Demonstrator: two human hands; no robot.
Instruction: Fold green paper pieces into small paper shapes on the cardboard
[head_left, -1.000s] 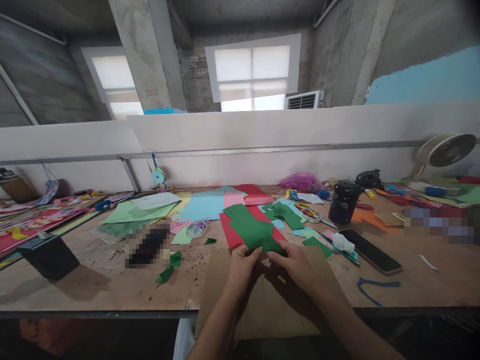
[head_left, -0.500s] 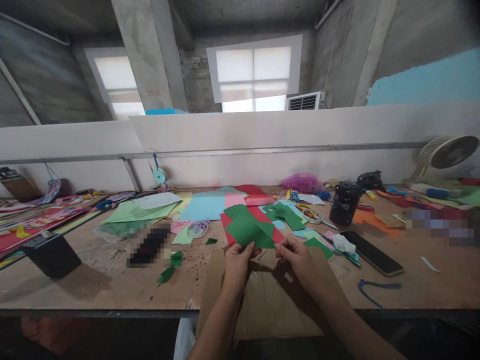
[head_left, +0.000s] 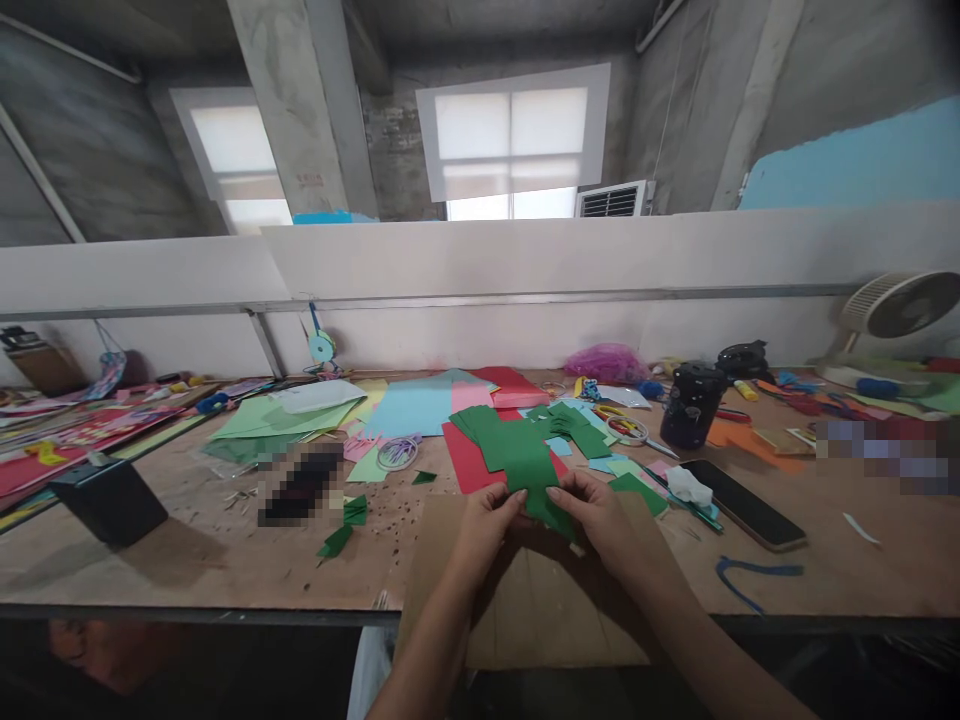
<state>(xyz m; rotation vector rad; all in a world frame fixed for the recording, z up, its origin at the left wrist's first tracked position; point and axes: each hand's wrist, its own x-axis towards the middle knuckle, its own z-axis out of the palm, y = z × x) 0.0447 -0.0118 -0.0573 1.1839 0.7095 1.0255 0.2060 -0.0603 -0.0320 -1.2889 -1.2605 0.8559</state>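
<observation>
Between my two hands is a piece of green paper, held over the near edge of the bench. My left hand pinches its left side and my right hand pinches its right side. The lower end of the paper hangs down between the hands. Just beyond it, more green paper pieces lie fanned out on a red sheet. Folded green pieces sit to the right of them. Under my hands lies a brown cardboard sheet.
A black tumbler, a phone and a crumpled tissue are on the right. Rolls of ties, green scraps and a black box lie to the left. A fan stands at the far right.
The green paper has turned from lying wide to standing lengthwise, its lower end now below my fingers. My hands have shifted slightly right and closer around it.
</observation>
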